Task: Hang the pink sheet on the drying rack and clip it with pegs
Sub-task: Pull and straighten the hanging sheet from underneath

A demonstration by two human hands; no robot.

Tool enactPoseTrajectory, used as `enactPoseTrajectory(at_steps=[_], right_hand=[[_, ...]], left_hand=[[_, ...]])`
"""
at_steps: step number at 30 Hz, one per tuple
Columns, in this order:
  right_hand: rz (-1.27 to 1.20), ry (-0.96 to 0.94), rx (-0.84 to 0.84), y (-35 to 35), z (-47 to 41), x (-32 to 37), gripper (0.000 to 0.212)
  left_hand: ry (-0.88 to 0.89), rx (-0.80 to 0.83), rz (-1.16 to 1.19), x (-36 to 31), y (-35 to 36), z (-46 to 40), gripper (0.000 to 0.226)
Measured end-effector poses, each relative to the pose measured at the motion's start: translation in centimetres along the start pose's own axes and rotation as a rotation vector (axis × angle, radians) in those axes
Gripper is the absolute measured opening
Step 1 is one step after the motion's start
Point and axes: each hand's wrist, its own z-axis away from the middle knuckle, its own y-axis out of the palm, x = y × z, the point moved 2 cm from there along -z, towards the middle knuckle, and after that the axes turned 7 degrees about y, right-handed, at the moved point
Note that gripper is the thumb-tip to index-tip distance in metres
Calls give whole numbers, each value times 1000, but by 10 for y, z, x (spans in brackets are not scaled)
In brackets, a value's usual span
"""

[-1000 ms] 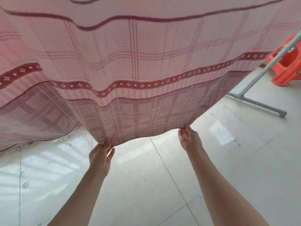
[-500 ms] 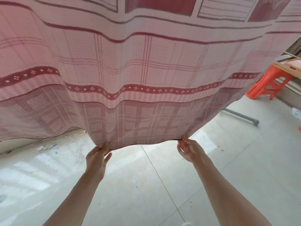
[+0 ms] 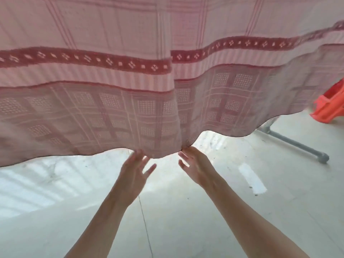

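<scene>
Pink sheet [image 3: 130,75] hung overhead, both hands at its hem.

Left hand [image 3: 133,170] and right hand [image 3: 195,165] reached toward twelve o'clock, fingers spread loose, fingertips brushing the hem, gripping nothing. A grey rack foot [image 3: 296,145] and an orange stool [image 3: 329,107] stood at three o'clock.

Bright daylight fills the scene and shines through the pink sheet [image 3: 130,71], so its weave glows and its lower band looks darker and half transparent. The pale floor [image 3: 186,220] throws back strong glare, with striped patches of light at the left and one bright patch at the right. Both hands, the left hand [image 3: 133,171] and the right hand [image 3: 195,164], are smeared by motion blur. The sheet's right edge is blurred too. Wide-angle distortion bends the picture's borders.
</scene>
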Motion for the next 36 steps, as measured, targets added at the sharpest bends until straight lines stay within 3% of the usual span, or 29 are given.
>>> enactPoseTrajectory(at_steps=[3,6,7,11,14,18,22,24,26,29,36], right_hand=[[45,-7,58,-16,-11,6,5],[73,-12,114,-28,-19,18,6],[87,-3,143,-30,-22,22,4],[99,50,243,-33,-27,33,4],[44,90,331,-34,-28,34,3],[-91,90,425,-33,-35,49,33],[-217,21,451,-31,-45,75,49],[-224,26,462,-27,-49,83,59],[-278,49,469,-22,-52,85,46],[-380,71,426,-21,-55,84,19],[-442,-7,284,-45,-63,94,10]], left_hand=[[-14,-15,-99,35,55,-8,50],[115,-181,-125,46,82,-21,13],[156,-209,-142,45,87,-24,11],[198,-190,-181,43,103,-27,30],[201,-257,-228,52,109,-30,28],[240,-355,-94,61,104,-36,18],[291,-450,62,56,89,-31,8],[305,-470,56,52,81,-29,21],[315,-476,41,47,75,-26,29],[344,-513,42,40,64,-22,24],[365,-578,89,31,50,-22,14]])
